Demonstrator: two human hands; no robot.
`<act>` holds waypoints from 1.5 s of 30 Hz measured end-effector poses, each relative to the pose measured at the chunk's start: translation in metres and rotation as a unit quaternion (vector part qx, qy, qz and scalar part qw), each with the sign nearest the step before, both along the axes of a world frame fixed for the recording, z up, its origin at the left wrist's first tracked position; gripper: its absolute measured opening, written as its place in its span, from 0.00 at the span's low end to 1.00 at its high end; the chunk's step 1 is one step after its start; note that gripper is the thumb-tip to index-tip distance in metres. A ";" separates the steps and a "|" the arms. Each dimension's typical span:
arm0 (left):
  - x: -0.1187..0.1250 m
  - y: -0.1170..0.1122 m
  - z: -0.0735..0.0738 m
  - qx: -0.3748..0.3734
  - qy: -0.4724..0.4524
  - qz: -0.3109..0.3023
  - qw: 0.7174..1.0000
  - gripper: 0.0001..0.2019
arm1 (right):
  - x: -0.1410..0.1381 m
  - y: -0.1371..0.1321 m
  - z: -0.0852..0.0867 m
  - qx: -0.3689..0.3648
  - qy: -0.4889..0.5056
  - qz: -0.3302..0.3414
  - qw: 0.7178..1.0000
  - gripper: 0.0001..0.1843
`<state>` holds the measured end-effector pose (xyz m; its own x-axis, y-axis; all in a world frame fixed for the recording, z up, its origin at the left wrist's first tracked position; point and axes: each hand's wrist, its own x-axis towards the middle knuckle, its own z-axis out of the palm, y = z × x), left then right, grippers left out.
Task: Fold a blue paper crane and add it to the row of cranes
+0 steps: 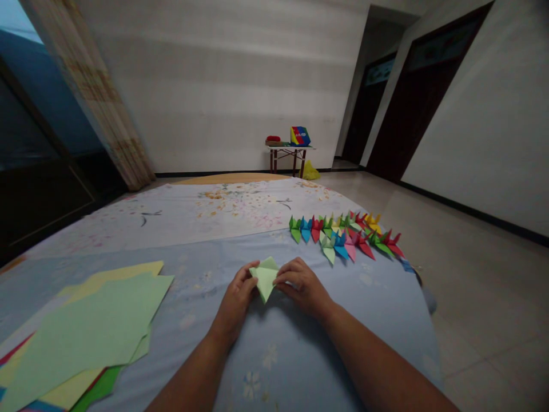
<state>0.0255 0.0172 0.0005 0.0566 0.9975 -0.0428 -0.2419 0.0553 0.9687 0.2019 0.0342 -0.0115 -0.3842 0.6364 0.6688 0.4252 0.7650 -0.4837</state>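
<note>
A piece of folded light green paper (266,277) is held just above the table, its lower end narrowing to a point. My left hand (240,293) pinches its left edge between thumb and fingers. On the other side, my right hand (302,286) grips the right edge with closed fingertips. Beyond my right hand, several folded paper cranes (339,247) in green, blue, red, pink and yellow stand in rows. To the left lies a stack of coloured paper sheets (94,320), pale green on top.
A blue flowered cloth (197,366) and a white flowered cloth (180,217) cover the table. Against the far wall stands a small table (286,150) bearing a colourful box (300,136), with a yellow bag (310,170) on the floor beside it. A curtain (96,97) hangs at left.
</note>
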 end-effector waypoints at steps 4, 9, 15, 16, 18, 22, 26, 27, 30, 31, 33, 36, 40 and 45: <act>0.000 -0.003 0.003 -0.003 -0.003 -0.019 1.000 0.20 | 0.001 -0.001 0.001 -0.046 0.016 0.006 0.999 0.01; -0.002 -0.003 -0.001 -0.003 -0.031 -0.044 0.999 0.21 | 0.001 -0.001 -0.001 -0.106 0.052 0.015 0.993 0.01; -0.004 0.001 -0.009 -0.006 0.007 -0.056 0.998 0.25 | 0.000 0.001 -0.002 -0.199 0.114 0.036 0.973 0.08; -0.004 0.002 -0.010 -0.006 0.010 -0.058 0.998 0.26 | 0.000 0.001 -0.003 -0.213 0.120 0.036 0.969 0.10; -0.003 0.002 -0.012 -0.004 0.020 -0.053 0.998 0.26 | 0.000 0.002 -0.004 -0.229 0.126 0.029 0.965 0.13; 0.000 0.000 -0.009 0.008 0.052 -0.031 0.998 0.25 | 0.000 0.003 -0.004 -0.198 0.124 -0.035 0.972 0.14; 0.007 -0.006 -0.001 0.019 0.065 -0.036 0.997 0.24 | -0.001 0.001 -0.003 -0.141 0.111 -0.104 0.978 0.13; 0.009 -0.008 0.001 0.022 0.062 -0.043 0.997 0.24 | -0.001 0.001 -0.003 -0.133 0.108 -0.112 0.979 0.13; 0.013 -0.012 0.003 0.029 0.054 -0.069 0.996 0.22 | -0.003 -0.001 -0.001 -0.124 0.108 -0.125 0.978 0.12; 0.014 -0.012 0.002 0.027 0.053 -0.073 0.996 0.21 | -0.004 -0.002 -0.001 -0.121 0.107 -0.125 0.979 0.12; 0.015 -0.012 -0.001 0.018 0.061 -0.063 0.996 0.19 | -0.005 -0.003 0.001 -0.112 0.100 -0.118 0.982 0.11; 0.015 -0.009 -0.006 0.002 0.093 -0.017 0.995 0.20 | -0.007 -0.006 0.003 -0.098 0.091 -0.090 0.987 0.11; 0.013 -0.007 -0.007 -0.001 0.124 0.017 0.992 0.18 | -0.008 -0.008 0.003 -0.108 0.101 -0.061 0.987 0.10; 0.008 -0.006 -0.003 0.003 0.135 0.048 0.990 0.16 | -0.010 -0.004 -0.001 -0.169 0.117 -0.049 0.977 0.08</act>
